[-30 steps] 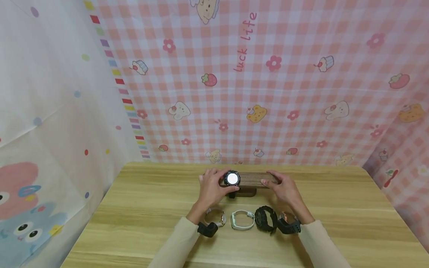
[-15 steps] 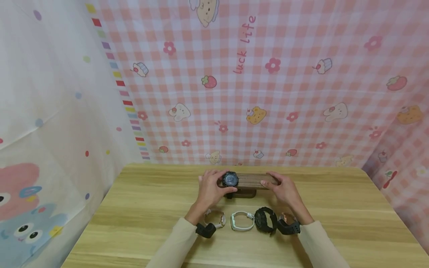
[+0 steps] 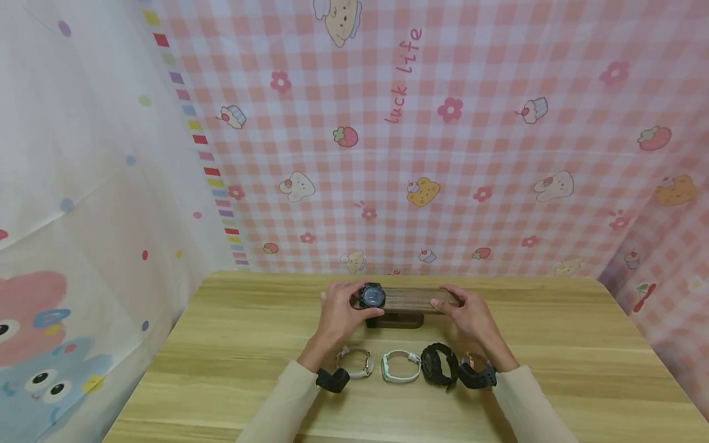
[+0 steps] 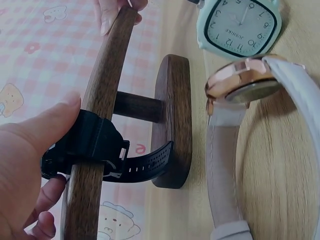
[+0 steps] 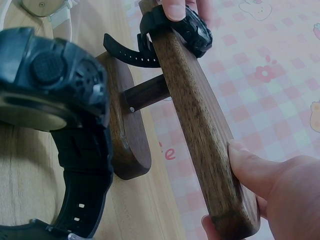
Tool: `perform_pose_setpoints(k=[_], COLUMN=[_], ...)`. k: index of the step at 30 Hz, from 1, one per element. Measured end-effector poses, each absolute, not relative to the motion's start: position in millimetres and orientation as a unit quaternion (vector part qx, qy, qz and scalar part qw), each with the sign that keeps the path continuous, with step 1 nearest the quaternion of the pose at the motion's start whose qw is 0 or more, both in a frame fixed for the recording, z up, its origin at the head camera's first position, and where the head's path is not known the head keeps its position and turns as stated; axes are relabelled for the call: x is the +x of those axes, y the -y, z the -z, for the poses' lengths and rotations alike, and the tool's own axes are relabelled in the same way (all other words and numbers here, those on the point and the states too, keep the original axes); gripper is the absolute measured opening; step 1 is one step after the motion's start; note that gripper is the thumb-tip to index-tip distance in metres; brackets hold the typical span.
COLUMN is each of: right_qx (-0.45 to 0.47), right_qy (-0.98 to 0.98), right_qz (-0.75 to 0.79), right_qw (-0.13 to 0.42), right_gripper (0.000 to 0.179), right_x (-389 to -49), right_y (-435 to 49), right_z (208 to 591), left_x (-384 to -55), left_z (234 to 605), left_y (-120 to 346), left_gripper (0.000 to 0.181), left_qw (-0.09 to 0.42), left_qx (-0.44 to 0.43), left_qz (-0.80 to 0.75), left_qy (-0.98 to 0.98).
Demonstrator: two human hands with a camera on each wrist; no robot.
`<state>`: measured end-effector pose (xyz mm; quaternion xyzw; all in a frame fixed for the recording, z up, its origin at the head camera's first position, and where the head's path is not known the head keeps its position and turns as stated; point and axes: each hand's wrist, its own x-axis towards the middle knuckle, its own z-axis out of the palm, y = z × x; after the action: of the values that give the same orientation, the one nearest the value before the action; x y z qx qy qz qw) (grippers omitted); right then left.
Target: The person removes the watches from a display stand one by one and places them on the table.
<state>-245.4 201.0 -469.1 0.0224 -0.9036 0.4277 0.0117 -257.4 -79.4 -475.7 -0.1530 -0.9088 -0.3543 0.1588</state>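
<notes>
A dark wooden watch stand [image 3: 410, 299] with a crossbar on a post and base stands near the back of the table. Around the left part of its bar sits a black digital watch [image 3: 373, 296], its loose strap end hanging toward the base [image 4: 172, 125]. My left hand [image 3: 339, 311] grips that watch between thumb and fingers. At the bar's right end my right hand [image 3: 469, 311] holds the wood, thumb in front and fingers behind, as the right wrist view shows.
Nearer me lie a white-strapped rose-gold watch [image 3: 357, 363], a mint-green watch [image 3: 401, 367], a bulky black watch [image 3: 439, 364] and a partly hidden rose-gold one [image 3: 471, 360]. A checked cloth [image 3: 388, 154] hangs behind the table [image 3: 249, 344].
My left hand has slid the black watch left along the bar, toward its end. Its face went from bright glare to dark. The right hand stays at the bar's other end.
</notes>
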Motion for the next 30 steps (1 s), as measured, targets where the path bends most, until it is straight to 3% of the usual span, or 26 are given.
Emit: perform_pose_setpoints(k=[15,30], right_qx=[0.027,0.025], right_qy=[0.899,0.904], right_qz=[-0.437,-0.426], right_qw=[0.006,0.001], right_gripper=[0.057,0.060], right_x=[-245.6,-246.9], right_y=[-200.9,-201.8], right_z=[469.6,470.9], left_x=[-259.6,-256.3], left_z=[477.5,476.5], left_y=[104.1,127.9], left_gripper=[0.067,0.065], left_qw=[0.202,0.193], left_qx=[-0.152,-0.138], left_qz=[0.358,0.413], left_qy=[0.899,0.879])
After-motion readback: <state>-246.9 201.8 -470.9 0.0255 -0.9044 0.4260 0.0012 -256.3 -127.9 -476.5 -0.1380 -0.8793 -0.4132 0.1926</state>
